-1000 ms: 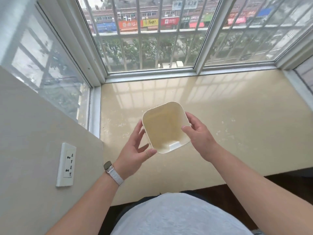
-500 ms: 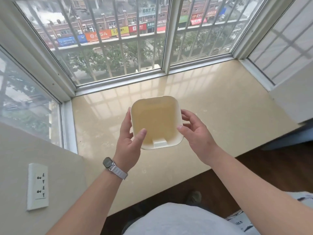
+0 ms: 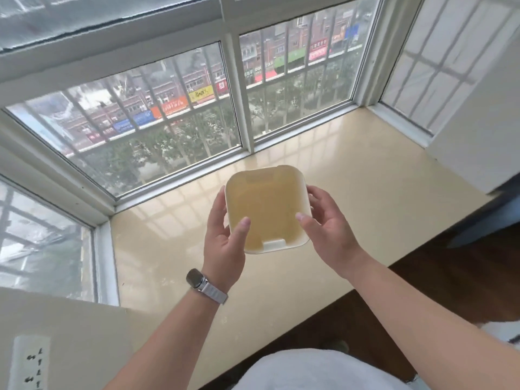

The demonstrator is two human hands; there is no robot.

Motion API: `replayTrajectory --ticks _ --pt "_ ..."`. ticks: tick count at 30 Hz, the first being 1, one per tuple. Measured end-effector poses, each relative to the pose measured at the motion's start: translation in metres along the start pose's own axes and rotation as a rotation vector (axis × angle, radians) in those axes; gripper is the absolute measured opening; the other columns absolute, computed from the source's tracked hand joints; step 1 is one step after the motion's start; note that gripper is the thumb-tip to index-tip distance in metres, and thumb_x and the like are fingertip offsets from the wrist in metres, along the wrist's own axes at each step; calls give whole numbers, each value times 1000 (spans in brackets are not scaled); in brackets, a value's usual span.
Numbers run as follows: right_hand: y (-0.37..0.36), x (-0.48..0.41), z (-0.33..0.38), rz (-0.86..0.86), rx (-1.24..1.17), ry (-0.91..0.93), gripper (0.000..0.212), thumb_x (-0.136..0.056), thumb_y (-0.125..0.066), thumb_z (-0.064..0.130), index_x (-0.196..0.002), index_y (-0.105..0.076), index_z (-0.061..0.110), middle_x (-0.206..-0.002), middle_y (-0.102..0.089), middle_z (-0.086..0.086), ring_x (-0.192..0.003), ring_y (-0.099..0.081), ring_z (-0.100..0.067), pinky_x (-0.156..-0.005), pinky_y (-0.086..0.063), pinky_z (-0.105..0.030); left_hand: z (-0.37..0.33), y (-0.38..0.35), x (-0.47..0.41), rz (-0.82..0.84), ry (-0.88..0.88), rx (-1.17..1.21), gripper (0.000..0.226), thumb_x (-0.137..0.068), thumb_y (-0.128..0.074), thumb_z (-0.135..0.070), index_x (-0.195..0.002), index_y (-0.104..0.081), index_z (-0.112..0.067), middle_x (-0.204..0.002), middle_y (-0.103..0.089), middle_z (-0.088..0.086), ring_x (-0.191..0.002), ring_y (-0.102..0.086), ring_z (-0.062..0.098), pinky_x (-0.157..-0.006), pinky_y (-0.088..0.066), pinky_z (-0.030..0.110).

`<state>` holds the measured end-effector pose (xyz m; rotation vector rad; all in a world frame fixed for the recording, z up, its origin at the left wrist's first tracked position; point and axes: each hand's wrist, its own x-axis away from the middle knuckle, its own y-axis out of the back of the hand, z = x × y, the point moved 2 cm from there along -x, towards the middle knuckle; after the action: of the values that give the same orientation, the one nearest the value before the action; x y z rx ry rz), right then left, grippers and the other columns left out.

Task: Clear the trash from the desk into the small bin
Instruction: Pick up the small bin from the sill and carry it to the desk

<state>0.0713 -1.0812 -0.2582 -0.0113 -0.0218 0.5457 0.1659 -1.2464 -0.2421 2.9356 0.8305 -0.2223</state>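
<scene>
A small cream-white square bin [image 3: 267, 209] with rounded corners is held in the air above a beige window ledge [image 3: 365, 192]. Its opening faces me and nothing shows inside it. My left hand [image 3: 225, 235], with a watch on the wrist, grips the bin's left side, thumb over the rim. The right side is held by my right hand [image 3: 326, 229], thumb on the rim. No trash and no desk are in view.
Barred windows [image 3: 157, 114] close off the ledge at the back and on both sides. A wall with a white power socket [image 3: 31, 361] stands at the lower left. Dark wood floor [image 3: 450, 271] lies below the ledge's front edge on the right.
The view has swung left and upward, so more window shows. Both hands keep the bin, now held a little higher and more level. My left thumb has closed over the rim.
</scene>
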Motion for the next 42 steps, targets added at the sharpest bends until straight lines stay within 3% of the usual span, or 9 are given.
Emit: replayTrajectory --ticks 6,12,15,21,26,31,35,37,42 --pt "104 15 -3 -172 -9 16 46 -84 -57 33 -129 -50 36 -127 -57 19 -113 -59 -11 -94 -51 -44 -1 -100 -10 126 29 -61 70 -78 -61 -42 -143 -37 -33 -144 -45 -4 -129 -46 13 -78 -52 17" --pt "209 43 -4 -348 -16 34 40 -80 -56 40 -119 -53 46 -120 -59 23 -106 -60 -8 -87 -50 -32 -7 -212 -5 306 45 -40 63 -78 -64 -36 -137 -40 -37 -140 -46 -15 -125 -47 3 -76 -50 12" --pt "262 66 -5 -462 -12 58 35 -82 -56 36 -112 -53 53 -117 -59 25 -104 -59 -7 -87 -48 -27 -10 -272 0 427 39 -40 65 -79 -64 -36 -139 -39 -32 -141 -46 -11 -126 -47 9 -76 -52 17" --pt "339 120 -5 -688 -17 82 36 -77 -57 46 -110 -54 60 -119 -64 13 -105 -63 -13 -90 -51 -39 -20 -367 17 632 5 -7 56 -82 -62 -22 -132 -42 -39 -135 -49 -20 -125 -47 6 -77 -50 14" --pt "383 164 -11 -902 5 116 42 -80 -60 40 -121 -54 41 -116 -68 7 -107 -64 -18 -92 -51 -49 -26 -435 32 807 -34 -13 59 -83 -60 -21 -138 -40 -29 -139 -47 -14 -127 -46 9 -79 -50 14" --pt "415 199 -6 -1044 39 118 46 -77 -61 33 -122 -52 28 -117 -66 2 -110 -62 -14 -91 -50 -33 -31 -489 47 966 -72 19 59 -82 -59 -17 -136 -40 -31 -135 -50 -19 -122 -50 4 -79 -49 13" --pt "438 214 -14 -1131 120 20 52 -76 -63 40 -123 -46 52 -121 -64 13 -114 -60 -12 -96 -49 -46 -29 -529 45 1068 -90 26 59 -82 -58 -16 -139 -41 -24 -135 -51 -15 -122 -52 6 -80 -48 13" --pt "450 216 -15 -1192 158 -21 52 -74 -63 42 -119 -44 61 -118 -64 19 -111 -61 -9 -93 -51 -45 -27 -551 42 1123 -96 38 59 -83 -58 -16 -139 -42 -23 -134 -53 -15 -121 -53 8 -79 -50 15" --pt "490 204 -21 -1297 170 -137 69 -71 -63 49 -135 -40 43 -130 -58 11 -120 -55 -13 -98 -47 -49 -22 -607 23 1212 -98 88 57 -81 -56 -12 -135 -44 -26 -120 -56 -31 -113 -56 0 -76 -49 11"
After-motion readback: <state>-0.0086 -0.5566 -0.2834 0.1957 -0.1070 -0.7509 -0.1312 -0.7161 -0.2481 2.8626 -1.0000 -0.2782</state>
